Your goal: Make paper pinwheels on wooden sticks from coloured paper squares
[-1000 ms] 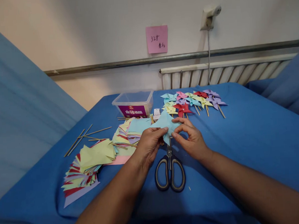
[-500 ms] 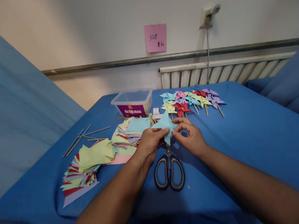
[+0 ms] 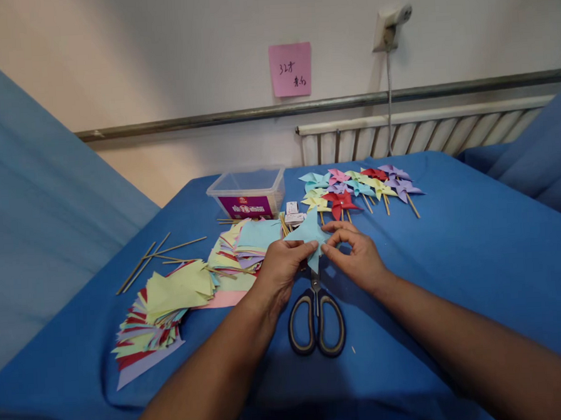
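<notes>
A light blue paper pinwheel (image 3: pixel 311 228) with pointed blades is held up between my two hands over the middle of the table. My left hand (image 3: pixel 286 263) pinches it with the thumb on its front. From the other side, my right hand (image 3: pixel 354 254) grips its right part between thumb and fingertips. Whatever lies behind the paper is hidden. Just below, scissors (image 3: pixel 317 324) with dark handles rest on the blue cloth, their blades partly covered by the pinwheel. Finished-looking pinwheels (image 3: pixel 340 202) on sticks lie in a group behind my right hand.
Stacks of coloured paper (image 3: pixel 179 293) fan out at the left, with more paper sheets (image 3: pixel 258 234) nearer the middle. Loose sticks (image 3: pixel 145 262) lie beyond them. A clear plastic box (image 3: pixel 246 196) and small white boxes (image 3: pixel 293 213) stand behind. A radiator (image 3: pixel 427 133) lines the wall.
The view has shifted very slightly. Both hands keep their hold on the light blue pinwheel, with hardly any movement of the fingers.
</notes>
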`<state>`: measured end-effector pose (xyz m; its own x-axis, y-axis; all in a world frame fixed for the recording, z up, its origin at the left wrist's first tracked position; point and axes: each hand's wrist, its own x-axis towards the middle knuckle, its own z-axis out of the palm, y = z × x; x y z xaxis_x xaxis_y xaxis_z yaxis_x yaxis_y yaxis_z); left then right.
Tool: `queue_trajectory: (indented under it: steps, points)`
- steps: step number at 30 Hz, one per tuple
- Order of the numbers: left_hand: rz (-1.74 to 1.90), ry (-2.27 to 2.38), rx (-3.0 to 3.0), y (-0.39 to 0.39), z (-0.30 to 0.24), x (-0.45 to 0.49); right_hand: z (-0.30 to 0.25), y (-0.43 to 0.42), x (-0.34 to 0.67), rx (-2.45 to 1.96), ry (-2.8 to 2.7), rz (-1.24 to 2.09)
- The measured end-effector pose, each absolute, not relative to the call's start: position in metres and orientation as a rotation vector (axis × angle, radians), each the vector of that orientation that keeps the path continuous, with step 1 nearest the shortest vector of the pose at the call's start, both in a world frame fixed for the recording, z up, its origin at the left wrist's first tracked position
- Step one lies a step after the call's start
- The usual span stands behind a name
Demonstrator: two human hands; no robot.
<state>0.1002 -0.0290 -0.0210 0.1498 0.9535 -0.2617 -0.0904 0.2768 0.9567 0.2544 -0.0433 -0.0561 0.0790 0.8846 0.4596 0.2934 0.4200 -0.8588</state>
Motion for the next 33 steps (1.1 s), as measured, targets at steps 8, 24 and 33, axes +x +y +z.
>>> queue_trajectory:
  steps: [8, 24, 33]
  points:
    - [0.954, 1.152, 1.012, -0.027, -0.023, 0.1, -0.057, -0.043, 0.254, -1.092, -1.455, 0.636]
    - [0.794, 1.159, 1.051, -0.025, -0.022, 0.096, -0.049, -0.038, 0.256, -0.982, -0.985, 1.307]
    - [0.658, 1.198, 1.313, -0.028, -0.019, 0.094, -0.044, -0.04, 0.264, -0.98, -1.137, 1.51]
